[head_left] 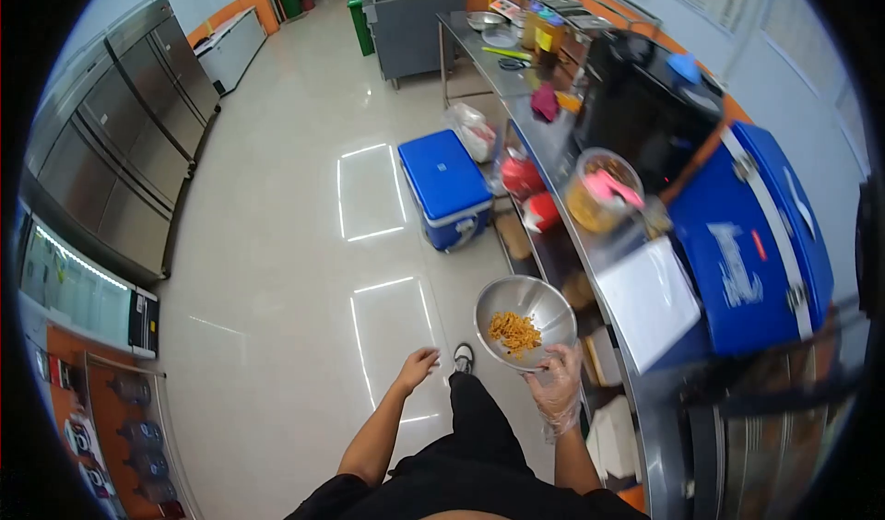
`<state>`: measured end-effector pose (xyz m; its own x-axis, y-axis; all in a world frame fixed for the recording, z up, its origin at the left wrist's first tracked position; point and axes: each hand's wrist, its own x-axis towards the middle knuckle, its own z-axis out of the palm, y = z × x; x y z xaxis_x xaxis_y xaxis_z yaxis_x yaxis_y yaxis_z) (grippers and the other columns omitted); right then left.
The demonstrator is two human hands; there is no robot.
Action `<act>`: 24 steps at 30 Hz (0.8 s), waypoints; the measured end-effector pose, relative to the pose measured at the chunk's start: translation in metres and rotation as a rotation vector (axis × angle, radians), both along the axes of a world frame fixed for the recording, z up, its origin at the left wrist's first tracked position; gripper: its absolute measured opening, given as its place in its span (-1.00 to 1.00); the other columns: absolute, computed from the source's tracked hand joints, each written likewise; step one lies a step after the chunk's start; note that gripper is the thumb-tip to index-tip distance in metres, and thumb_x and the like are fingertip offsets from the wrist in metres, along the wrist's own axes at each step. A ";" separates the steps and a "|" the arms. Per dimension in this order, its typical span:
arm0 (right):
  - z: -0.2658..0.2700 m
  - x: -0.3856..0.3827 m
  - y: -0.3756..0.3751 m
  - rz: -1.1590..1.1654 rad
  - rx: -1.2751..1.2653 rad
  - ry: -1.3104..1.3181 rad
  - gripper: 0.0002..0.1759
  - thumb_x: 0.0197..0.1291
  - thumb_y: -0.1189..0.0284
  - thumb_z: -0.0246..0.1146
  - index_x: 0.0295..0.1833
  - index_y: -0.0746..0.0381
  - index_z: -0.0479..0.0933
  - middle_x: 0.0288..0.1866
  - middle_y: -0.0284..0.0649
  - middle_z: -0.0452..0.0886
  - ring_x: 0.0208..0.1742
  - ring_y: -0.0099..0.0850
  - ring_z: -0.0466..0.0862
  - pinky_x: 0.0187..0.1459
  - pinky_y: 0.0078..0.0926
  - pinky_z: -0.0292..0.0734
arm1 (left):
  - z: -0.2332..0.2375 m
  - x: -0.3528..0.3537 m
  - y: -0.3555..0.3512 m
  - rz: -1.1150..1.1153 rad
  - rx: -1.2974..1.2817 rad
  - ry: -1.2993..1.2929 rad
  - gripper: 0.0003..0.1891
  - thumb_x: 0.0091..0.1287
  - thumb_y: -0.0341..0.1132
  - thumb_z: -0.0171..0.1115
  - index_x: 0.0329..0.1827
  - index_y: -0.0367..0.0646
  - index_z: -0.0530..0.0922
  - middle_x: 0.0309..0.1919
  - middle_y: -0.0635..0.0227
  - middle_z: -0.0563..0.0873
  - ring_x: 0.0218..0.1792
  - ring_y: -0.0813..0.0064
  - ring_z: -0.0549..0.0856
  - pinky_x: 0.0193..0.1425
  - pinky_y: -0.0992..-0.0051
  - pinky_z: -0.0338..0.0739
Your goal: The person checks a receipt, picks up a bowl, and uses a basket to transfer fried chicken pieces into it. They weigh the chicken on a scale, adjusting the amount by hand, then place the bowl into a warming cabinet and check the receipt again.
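Note:
My right hand, in a clear plastic glove, grips the near right rim of a steel mixing bowl. In the bowl lies a small heap of orange-brown shredded food; its kind I cannot make out. The bowl is held above the floor, just left of the steel counter. Bare and with nothing in it, my left hand hangs to the left of the bowl, its fingers loosely bent and apart from the bowl.
Along the right runs a steel counter with a clear food tub, white paper, a black urn and a blue cooler box. Another blue cooler stands on the tiled floor ahead. Steel fridges line the left.

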<state>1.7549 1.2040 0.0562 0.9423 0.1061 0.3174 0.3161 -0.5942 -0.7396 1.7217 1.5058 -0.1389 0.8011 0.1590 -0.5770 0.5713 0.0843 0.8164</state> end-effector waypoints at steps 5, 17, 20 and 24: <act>-0.001 0.231 0.178 0.130 -0.050 -0.067 -0.69 -0.20 0.45 0.58 -0.37 0.20 0.56 0.09 -0.18 0.55 0.23 0.02 0.50 0.41 0.10 0.28 | -0.106 -0.002 0.227 0.130 0.389 0.546 -0.69 0.27 -0.16 0.26 -0.28 -0.29 0.70 -0.44 0.19 0.71 -0.29 0.31 0.70 -0.14 0.24 0.61; -0.009 0.801 0.621 0.079 0.051 -0.069 -0.68 -0.14 0.41 0.58 -0.35 0.20 0.54 0.07 -0.11 0.56 0.18 0.00 0.50 0.36 -0.01 0.32 | -0.072 0.378 0.696 0.922 0.279 0.379 -0.83 0.29 -0.31 0.19 -0.45 -0.12 0.48 -0.68 0.42 0.45 -0.72 0.52 0.39 -0.69 0.42 0.22; -0.004 0.964 0.680 -0.087 -0.010 -0.151 -0.67 -0.12 0.41 0.57 -0.30 0.22 0.56 0.10 -0.09 0.53 0.19 0.02 0.48 0.32 0.00 0.34 | -0.081 0.688 0.809 0.403 0.338 0.161 -0.74 0.37 -0.19 0.21 -0.06 -0.18 0.63 -0.37 0.40 0.63 -0.47 0.51 0.57 -0.46 0.51 0.46; 0.000 1.177 0.712 -0.281 -0.087 -0.366 -0.67 -0.09 0.43 0.54 -0.20 0.23 0.59 0.12 -0.10 0.52 0.20 0.03 0.46 0.29 0.03 0.35 | 0.022 1.085 0.881 0.099 0.450 -0.204 -0.64 0.46 -0.14 0.19 0.01 -0.30 0.65 -0.36 0.35 0.68 -0.34 0.54 0.59 -0.21 0.49 0.50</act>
